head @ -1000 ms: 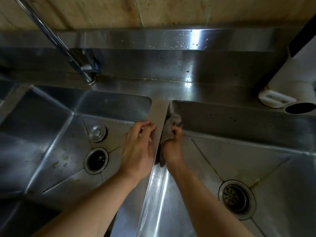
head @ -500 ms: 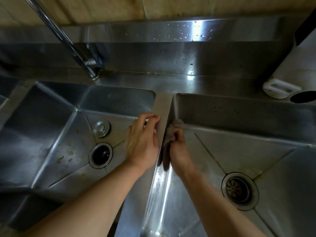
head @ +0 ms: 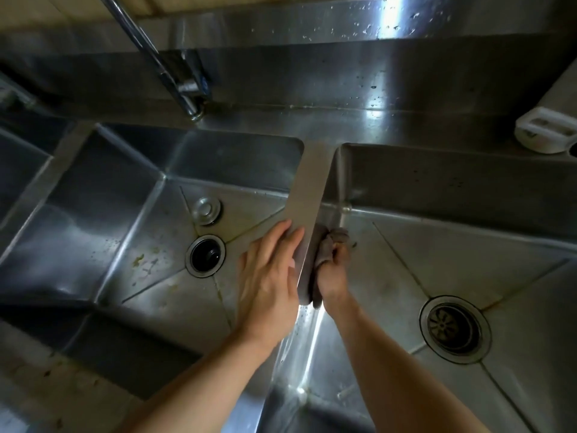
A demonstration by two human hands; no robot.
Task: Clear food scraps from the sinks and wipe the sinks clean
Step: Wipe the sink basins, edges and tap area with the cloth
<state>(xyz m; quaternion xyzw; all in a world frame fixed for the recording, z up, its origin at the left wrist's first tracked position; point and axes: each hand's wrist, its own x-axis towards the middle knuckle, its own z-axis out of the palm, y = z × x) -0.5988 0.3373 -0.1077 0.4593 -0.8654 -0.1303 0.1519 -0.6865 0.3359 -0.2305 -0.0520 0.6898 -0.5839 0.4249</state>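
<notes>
Two steel sinks lie side by side, split by a narrow divider (head: 310,182). My right hand (head: 332,270) grips a grey-brown cloth (head: 327,245) and presses it against the left wall of the right sink (head: 468,245), just below the divider. My left hand (head: 268,270) rests flat on the divider's left edge, fingers together, holding nothing. The left sink (head: 131,220) has yellowish scraps (head: 139,260) on its floor near the open drain (head: 205,256). A round metal stopper (head: 206,210) lies behind that drain.
The right sink's drain (head: 454,329) holds a strainer. A chrome faucet (head: 156,57) rises at the back left above the left sink. A white plastic holder (head: 544,132) stands on the back ledge at the far right. The steel backsplash (head: 343,26) is spattered with drops.
My right hand has drawn the cloth down and toward me along the right sink's wall. My left hand stays on the divider. The view has tilted lower.
</notes>
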